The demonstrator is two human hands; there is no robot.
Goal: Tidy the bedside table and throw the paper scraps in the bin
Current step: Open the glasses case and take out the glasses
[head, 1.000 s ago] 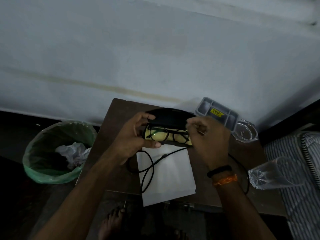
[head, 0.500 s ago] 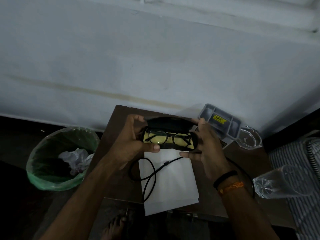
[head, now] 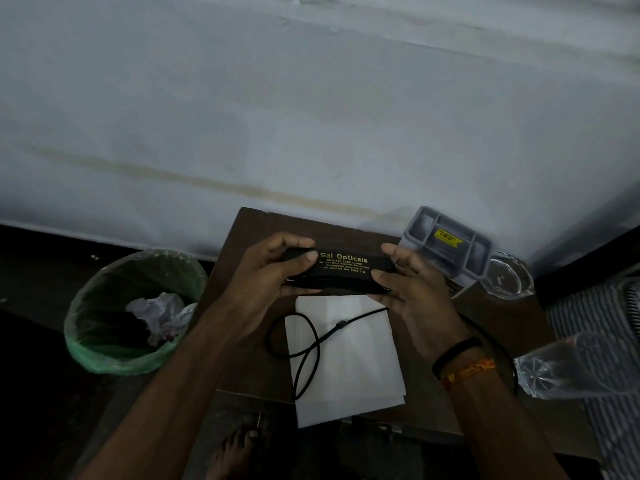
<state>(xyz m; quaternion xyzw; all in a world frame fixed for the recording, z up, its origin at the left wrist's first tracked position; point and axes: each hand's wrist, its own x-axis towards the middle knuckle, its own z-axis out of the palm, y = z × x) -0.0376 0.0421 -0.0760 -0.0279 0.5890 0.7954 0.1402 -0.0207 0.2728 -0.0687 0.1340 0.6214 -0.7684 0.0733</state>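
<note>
I'm gripping the black oblong spectacle case with gold lettering (head: 341, 271) at both ends: left hand (head: 273, 271) wrapping its left end, thumb on the lid, right hand (head: 412, 289) pinching its right end, fingers curling under. Both hands are clamped on it, and I'm holding it just above the dark brown wooden bedside table (head: 242, 258). The lid is looking nearly down, so I'm judging the step in hand as closing the case. The next move is calling for a squeeze till it shuts, then setting it down somewhere neat, likely toward the back.

Below my hands a white sheet of paper (head: 349, 362) is lying flat on the table, with a thin black cable (head: 308, 344) looping across it. Paper scraps are already sitting crumpled in the round green-lined bin (head: 104, 348), which is standing on the floor left of the table. Behind my right hand a grey compartmented plastic tray (head: 450, 244) and a clear glass dish (head: 509, 278) are sitting at the table's far right corner.
</note>
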